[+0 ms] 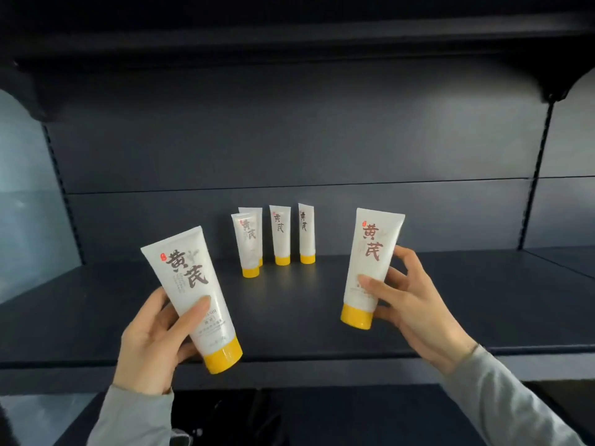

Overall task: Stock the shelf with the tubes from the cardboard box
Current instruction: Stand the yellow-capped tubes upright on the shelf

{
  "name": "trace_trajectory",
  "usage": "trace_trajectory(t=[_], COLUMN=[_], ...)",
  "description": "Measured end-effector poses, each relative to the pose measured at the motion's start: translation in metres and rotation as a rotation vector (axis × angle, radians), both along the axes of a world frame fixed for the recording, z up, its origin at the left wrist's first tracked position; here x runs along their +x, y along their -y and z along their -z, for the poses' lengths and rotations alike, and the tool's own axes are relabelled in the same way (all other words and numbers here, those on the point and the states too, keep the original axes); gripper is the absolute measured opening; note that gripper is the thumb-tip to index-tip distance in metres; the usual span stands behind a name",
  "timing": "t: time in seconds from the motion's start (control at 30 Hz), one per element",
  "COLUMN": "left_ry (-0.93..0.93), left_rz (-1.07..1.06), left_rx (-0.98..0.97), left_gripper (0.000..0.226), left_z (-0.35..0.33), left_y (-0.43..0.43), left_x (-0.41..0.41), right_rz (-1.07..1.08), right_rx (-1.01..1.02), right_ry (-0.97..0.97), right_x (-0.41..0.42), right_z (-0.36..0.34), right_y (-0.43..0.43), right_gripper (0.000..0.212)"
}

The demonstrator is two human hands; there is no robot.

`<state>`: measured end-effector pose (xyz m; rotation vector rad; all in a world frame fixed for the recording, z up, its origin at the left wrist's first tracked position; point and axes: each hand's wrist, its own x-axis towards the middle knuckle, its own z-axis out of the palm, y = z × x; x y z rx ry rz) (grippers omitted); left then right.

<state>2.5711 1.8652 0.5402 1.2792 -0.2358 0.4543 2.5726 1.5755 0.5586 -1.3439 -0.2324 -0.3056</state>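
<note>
Navy metal shelf [322, 320] fills most of the view, board running L to R w/ its front lip nearest me; both ends are cut off by the frame. The back panel [289, 140] is the same dark blue. The upper shelf [289, 37] overhead is in shadow, so I can't make out detail there, and below the front lip it's too dark to read. My left sleeve [128, 416] and right sleeve [502, 400], both grey, come in from the bottom corners, cropped at the forearm. My left hand [151, 342] is wrapped round the lower half of a white tube [193, 284], thumb across the label, fingers mostly hidden behind. That tube hangs in the air at the shelf lip, long axis tilted: crimped end up and leaning L, yellow cap [223, 355] down to the R. My right hand [415, 304] pinches a second tube [370, 262] by its R edge, thumb on the front. It's near vertical over the board, crimp up, cap down; can't tell if the cap touches. Further back, mid shelf, four tubes stand on their caps, crimps up. The front tube [248, 243] covers most of the rear tube [256, 212]; beside them are the middle tube [280, 233] and the end tube [306, 230], which is turned partly edge-on, so its print is hard to read.
</note>
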Motion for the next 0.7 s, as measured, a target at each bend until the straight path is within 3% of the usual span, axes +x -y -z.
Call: trace_trajectory(t=[0.3, 0.7], left_ry=[0.027, 0.022], left_rz=[0.081, 0.101], left_rx=[0.079, 0.052], left_gripper=[0.036, 0.040], left_z=[-0.008, -0.007], left_y=[-0.051, -0.081], left_x=[0.037, 0.051], right_rz=[0.173, 0.369], right_rx=[-0.307, -0.496], right_ry=[-0.016, -0.015], right_x=[0.121, 0.207], right_z=[0.016, 0.008], right_y=[-0.081, -0.122], right_gripper=[0.042, 0.048])
